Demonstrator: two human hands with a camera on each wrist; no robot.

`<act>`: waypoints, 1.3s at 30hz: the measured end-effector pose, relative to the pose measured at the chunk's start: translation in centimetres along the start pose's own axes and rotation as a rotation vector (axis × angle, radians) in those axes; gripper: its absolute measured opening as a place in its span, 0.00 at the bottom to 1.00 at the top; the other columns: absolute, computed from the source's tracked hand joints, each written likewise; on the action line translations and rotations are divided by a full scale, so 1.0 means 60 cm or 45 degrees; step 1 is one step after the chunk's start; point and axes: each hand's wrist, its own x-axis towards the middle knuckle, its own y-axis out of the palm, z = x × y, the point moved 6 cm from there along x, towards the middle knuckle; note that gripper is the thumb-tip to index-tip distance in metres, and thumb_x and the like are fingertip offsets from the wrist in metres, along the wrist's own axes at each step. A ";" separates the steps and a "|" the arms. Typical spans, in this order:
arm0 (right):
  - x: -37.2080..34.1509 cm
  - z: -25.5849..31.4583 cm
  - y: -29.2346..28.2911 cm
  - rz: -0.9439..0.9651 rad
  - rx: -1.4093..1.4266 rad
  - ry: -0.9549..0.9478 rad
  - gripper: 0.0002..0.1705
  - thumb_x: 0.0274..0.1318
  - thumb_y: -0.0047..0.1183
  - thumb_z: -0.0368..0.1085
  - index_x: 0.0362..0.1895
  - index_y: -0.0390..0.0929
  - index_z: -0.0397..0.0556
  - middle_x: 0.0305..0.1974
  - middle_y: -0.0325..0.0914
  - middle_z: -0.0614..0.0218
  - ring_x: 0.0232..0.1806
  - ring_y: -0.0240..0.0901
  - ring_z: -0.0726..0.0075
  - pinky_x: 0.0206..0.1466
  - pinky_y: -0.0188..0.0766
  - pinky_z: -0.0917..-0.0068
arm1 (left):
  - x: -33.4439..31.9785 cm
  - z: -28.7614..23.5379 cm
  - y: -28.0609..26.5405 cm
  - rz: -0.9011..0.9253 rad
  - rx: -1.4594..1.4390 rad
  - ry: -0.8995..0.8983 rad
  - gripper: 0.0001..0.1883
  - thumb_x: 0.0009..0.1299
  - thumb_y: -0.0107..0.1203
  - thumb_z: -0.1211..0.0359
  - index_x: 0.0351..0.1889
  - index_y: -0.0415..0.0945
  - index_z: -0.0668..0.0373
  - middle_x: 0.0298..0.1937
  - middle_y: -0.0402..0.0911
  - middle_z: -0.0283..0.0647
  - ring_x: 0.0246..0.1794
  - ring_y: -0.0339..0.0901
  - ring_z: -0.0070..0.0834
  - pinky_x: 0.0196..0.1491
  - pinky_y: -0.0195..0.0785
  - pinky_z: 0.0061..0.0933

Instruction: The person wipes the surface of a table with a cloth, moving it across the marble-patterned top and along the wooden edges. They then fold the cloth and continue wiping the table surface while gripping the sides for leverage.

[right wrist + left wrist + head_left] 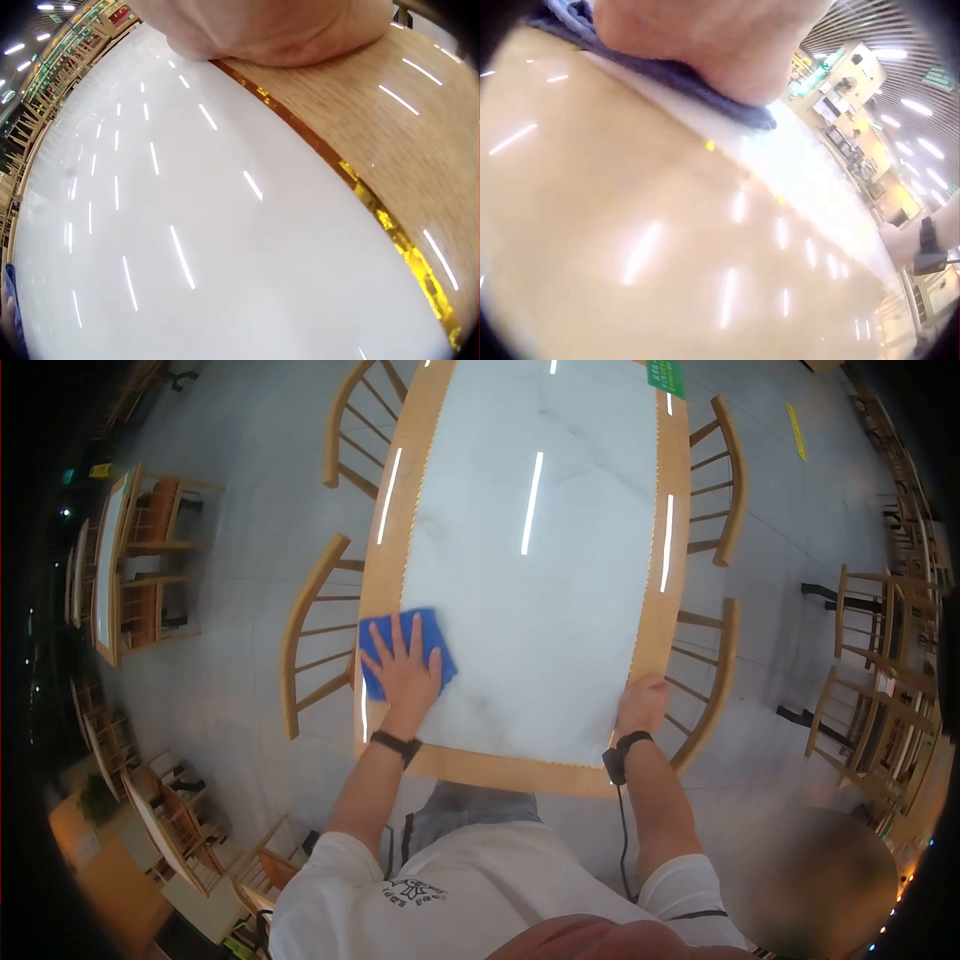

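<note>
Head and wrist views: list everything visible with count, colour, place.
Cloth: 1, blue, table's near left
Table: 1, white with wooden border, centre
Chairs: 4, brown, two each side
Card: 1, green, table's far right
Floor strip: 1, yellow, far right
Floor: 1, grey, surrounding
Background furniture: several, brown, both sides
Ceiling lights: many, white, overhead
Wrist straps: 2, black, wrists
Shirt: 1, white, bottom
Trousers: 1, grey, bottom
Left hand: 1, spread on cloth
Right hand: 1, curled on right border

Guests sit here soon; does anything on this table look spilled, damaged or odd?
No spill or clear damage shows on the white marble-patterned tabletop. The one oddity is the thin gold strip along its right edge: patchily shiny, dull brown elsewhere. That may be wear or reflection.
</note>
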 end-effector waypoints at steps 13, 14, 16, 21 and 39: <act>0.004 -0.005 0.001 0.011 -0.091 0.007 0.31 0.81 0.33 0.56 0.51 0.79 0.43 0.47 0.87 0.41 0.52 0.82 0.24 0.55 0.76 0.32 | 0.448 -0.304 0.012 -0.234 -0.049 0.473 0.32 0.83 0.47 0.47 0.84 0.66 0.38 0.90 0.56 0.39 0.88 0.46 0.63 0.78 0.32 0.89; 0.005 -0.009 0.004 0.011 -0.088 -0.002 0.30 0.81 0.33 0.56 0.51 0.79 0.43 0.48 0.87 0.41 0.52 0.82 0.24 0.56 0.76 0.32 | 0.469 -0.318 0.015 -0.251 -0.036 0.491 0.32 0.83 0.47 0.47 0.85 0.66 0.37 0.90 0.56 0.39 0.88 0.47 0.62 0.78 0.34 0.88; 0.006 -0.013 0.006 0.011 -0.079 -0.008 0.30 0.81 0.33 0.55 0.52 0.79 0.43 0.48 0.87 0.42 0.52 0.82 0.24 0.56 0.77 0.32 | 0.508 -0.344 0.016 -0.285 -0.012 0.527 0.32 0.84 0.47 0.47 0.85 0.65 0.35 0.90 0.57 0.38 0.88 0.49 0.60 0.78 0.39 0.86; 0.006 -0.009 0.004 0.027 -0.063 0.006 0.30 0.81 0.32 0.55 0.52 0.79 0.43 0.49 0.87 0.42 0.52 0.83 0.25 0.56 0.77 0.33 | 0.573 -0.387 0.028 -0.328 -0.017 0.520 0.31 0.84 0.47 0.50 0.85 0.65 0.38 0.90 0.58 0.38 0.89 0.51 0.54 0.81 0.43 0.79; 0.006 -0.007 0.008 -0.048 0.019 -0.061 0.33 0.80 0.33 0.58 0.49 0.81 0.43 0.48 0.87 0.40 0.51 0.84 0.24 0.57 0.78 0.34 | 0.074 -0.353 -0.005 0.084 -0.329 0.912 0.32 0.79 0.54 0.58 0.81 0.70 0.51 0.85 0.66 0.43 0.86 0.56 0.52 0.85 0.46 0.66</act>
